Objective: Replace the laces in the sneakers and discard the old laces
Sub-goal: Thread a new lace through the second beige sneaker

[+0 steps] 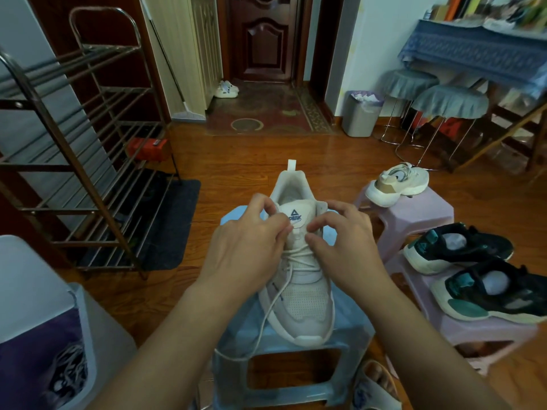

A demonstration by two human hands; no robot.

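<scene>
A pale blue stool [340, 347] carries the white sneaker [302, 294]. Beside it, two pink stools [414, 211] on the wooden floor [242, 161] bear a cream sneaker [396, 184] and two black sneakers [455, 247].

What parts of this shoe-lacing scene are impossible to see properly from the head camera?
- Top eyelets of the white sneaker: covered by the left hand and right hand, so the lace grip there is unclear.
- Bin contents: too small and distant to identify.
- Container at lower left: cut off by the frame edge.
- Shelf items at upper right: blurred.
- Black sneakers: no laces can be made out.
</scene>
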